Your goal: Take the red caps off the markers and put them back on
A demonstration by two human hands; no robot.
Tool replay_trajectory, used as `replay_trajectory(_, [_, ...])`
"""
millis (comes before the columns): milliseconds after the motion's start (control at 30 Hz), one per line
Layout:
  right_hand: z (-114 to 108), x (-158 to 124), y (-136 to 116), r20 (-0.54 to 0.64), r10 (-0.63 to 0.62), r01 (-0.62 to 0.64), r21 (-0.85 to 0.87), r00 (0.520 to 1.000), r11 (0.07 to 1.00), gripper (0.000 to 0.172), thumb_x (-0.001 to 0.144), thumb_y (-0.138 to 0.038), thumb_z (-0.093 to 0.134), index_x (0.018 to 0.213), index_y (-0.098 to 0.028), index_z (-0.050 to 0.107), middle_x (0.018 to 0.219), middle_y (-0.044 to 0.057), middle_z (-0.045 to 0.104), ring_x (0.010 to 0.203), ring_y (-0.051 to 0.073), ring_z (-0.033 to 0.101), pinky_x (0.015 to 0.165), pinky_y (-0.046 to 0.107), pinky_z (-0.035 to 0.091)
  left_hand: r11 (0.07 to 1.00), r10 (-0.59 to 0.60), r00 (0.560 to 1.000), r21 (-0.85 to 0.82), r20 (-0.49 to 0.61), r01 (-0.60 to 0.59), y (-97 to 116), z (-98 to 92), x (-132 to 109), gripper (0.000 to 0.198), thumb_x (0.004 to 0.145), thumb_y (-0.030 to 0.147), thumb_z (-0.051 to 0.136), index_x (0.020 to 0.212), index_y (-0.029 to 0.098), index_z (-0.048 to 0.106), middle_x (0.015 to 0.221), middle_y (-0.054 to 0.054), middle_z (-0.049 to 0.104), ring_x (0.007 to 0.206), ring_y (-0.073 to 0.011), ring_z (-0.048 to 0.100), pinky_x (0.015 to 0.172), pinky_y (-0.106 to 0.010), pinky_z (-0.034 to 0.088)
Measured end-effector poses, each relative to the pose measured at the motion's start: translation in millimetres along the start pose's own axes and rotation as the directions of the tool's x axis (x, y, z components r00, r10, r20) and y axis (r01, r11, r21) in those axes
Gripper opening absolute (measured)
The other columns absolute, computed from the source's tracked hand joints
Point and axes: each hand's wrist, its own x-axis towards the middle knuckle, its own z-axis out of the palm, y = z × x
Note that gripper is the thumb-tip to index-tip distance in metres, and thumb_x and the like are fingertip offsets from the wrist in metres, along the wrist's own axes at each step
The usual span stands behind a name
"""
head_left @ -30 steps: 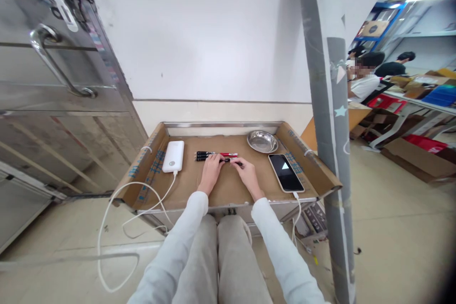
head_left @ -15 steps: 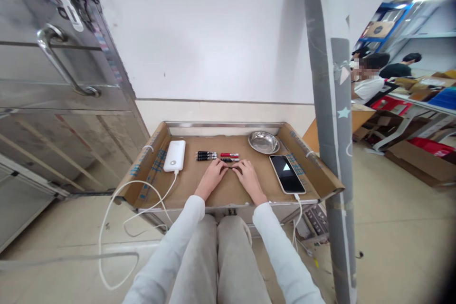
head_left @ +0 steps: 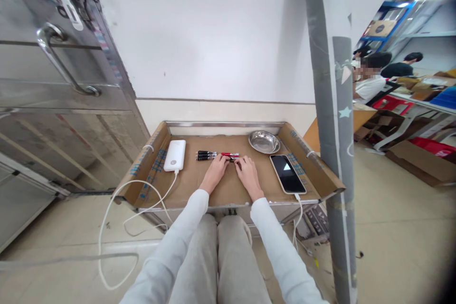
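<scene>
Several black and red pens [head_left: 213,155] lie in a row on the cardboard-lined tray table [head_left: 185,185]. My left hand [head_left: 215,170] and my right hand [head_left: 245,173] rest side by side just in front of the pens, fingertips curled at a small dark pen between them. Both hands pinch that pen near the row; its ends are mostly hidden by my fingers.
A white power bank [head_left: 174,155] with a white cable [head_left: 117,209] lies at the left. A metal dish [head_left: 264,141] and a phone [head_left: 286,173] lie at the right. A grey padded pole [head_left: 329,104] stands right of the table. Other people sit far right.
Both hands have drawn closer together and moved slightly forward toward the row of pens, bringing the small dark pen up against the row.
</scene>
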Motion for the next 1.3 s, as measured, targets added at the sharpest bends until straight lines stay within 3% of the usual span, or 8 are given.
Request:
replay_trajectory(267, [-3.8, 2.1, -3.1, 0.046, 0.035, -0.036, 0.020, 0.998, 0.999, 0.024, 0.089, -0.013, 0.037, 0.096, -0.020, 0.060, 0.094, 0.009, 0.058, 0.092, 0.022, 0.051, 0.080, 0.033, 0.036, 0.995, -0.038, 0.998, -0.095, 0.042, 0.042, -5.9, -3.1, 0.2, 0.015, 0.091, 0.020, 0.044, 0.100, 0.021, 0.055, 0.097, -0.004, 0.063, 0.089, -0.0177, 0.058, 0.085, -0.035, 0.044])
replay_trajectory(367, [-5.0, 0.2, -3.4, 0.046, 0.044, -0.045, 0.020, 0.998, 0.999, 0.025, 0.087, -0.011, 0.038, 0.095, -0.020, 0.060, 0.095, 0.009, 0.059, 0.092, 0.022, 0.051, 0.081, 0.033, 0.036, 0.997, -0.056, 0.998, -0.043, 0.036, 0.058, -7.0, -3.4, -0.2, 0.011, 0.089, 0.021, 0.047, 0.096, 0.021, 0.056, 0.093, -0.003, 0.064, 0.086, -0.0182, 0.058, 0.083, -0.034, 0.044])
replay_trajectory(500, [-4.0, 1.0, -3.5, 0.041, 0.059, -0.058, -0.008, 0.997, 0.998, 0.025, 0.087, -0.011, 0.039, 0.098, -0.019, 0.060, 0.096, 0.010, 0.058, 0.093, 0.023, 0.051, 0.081, 0.034, 0.036, 0.980, -0.082, 0.995, 0.176, -0.050, 0.089, -3.4, -2.9, -0.3, 0.009, 0.088, 0.022, 0.050, 0.090, 0.019, 0.058, 0.093, -0.007, 0.060, 0.091, -0.0227, 0.055, 0.085, -0.038, 0.041])
replay_trajectory(600, [-4.0, 2.7, -3.9, 0.050, 0.068, -0.068, -0.010, 0.996, 0.998, 0.026, 0.086, -0.011, 0.039, 0.100, -0.019, 0.060, 0.096, 0.010, 0.058, 0.093, 0.023, 0.050, 0.080, 0.034, 0.035, 0.944, -0.120, 0.985, 0.294, -0.123, 0.151, 0.1, -2.7, 0.1, 0.015, 0.088, 0.023, 0.049, 0.099, 0.018, 0.057, 0.098, -0.011, 0.057, 0.096, -0.0257, 0.053, 0.086, -0.040, 0.040])
replay_trajectory(733, [-8.6, 1.0, -6.0, 0.052, 0.059, -0.061, 0.045, 0.997, 0.997, 0.027, 0.086, -0.011, 0.039, 0.099, -0.020, 0.061, 0.095, 0.008, 0.058, 0.091, 0.022, 0.050, 0.080, 0.033, 0.035, 0.923, -0.146, 0.965, 0.322, -0.220, 0.212, 2.9, -8.4, -4.3, 0.019, 0.089, 0.024, 0.043, 0.102, 0.016, 0.055, 0.099, -0.013, 0.057, 0.096, -0.0270, 0.052, 0.085, -0.039, 0.040])
replay_trajectory(900, [-13.8, -0.5, -12.1, 0.100, -0.086, 0.078, 0.083, 0.991, 0.994, 0.033, 0.086, -0.011, 0.041, 0.105, -0.027, 0.062, 0.099, 0.006, 0.057, 0.094, 0.021, 0.050, 0.082, 0.033, 0.035, 0.864, -0.251, 0.890, 0.325, -0.381, 0.384, -2.8, -24.6, -18.0, 0.023, 0.088, 0.020, 0.038, 0.105, 0.015, 0.053, 0.108, -0.016, 0.055, 0.099, -0.0293, 0.051, 0.085, -0.041, 0.039])
replay_trajectory(1067, [-13.8, 1.2, -14.7, 0.117, -0.060, 0.053, 0.065, 0.991, 0.996, 0.034, 0.086, -0.014, 0.042, 0.107, -0.029, 0.064, 0.099, 0.007, 0.057, 0.093, 0.022, 0.049, 0.082, 0.034, 0.035, 0.843, -0.267, 0.915, 0.385, -0.303, 0.374, -17.2, -41.1, -28.0, 0.020, 0.087, 0.022, 0.044, 0.103, 0.017, 0.055, 0.102, -0.013, 0.057, 0.099, -0.0293, 0.051, 0.085, -0.041, 0.038])
replay_trajectory(1300, [-10.4, -3.7, -14.5, 0.085, 0.063, -0.082, 0.240, 0.994, 0.967, 0.030, 0.091, -0.023, 0.038, 0.109, -0.025, 0.061, 0.102, 0.007, 0.057, 0.096, 0.020, 0.051, 0.085, 0.035, 0.037, 0.836, -0.234, 0.960, 0.471, -0.156, 0.281, -21.3, -55.0, -40.9, 0.018, 0.089, 0.029, 0.044, 0.098, 0.019, 0.056, 0.098, -0.011, 0.056, 0.092, -0.0272, 0.052, 0.079, -0.038, 0.041])
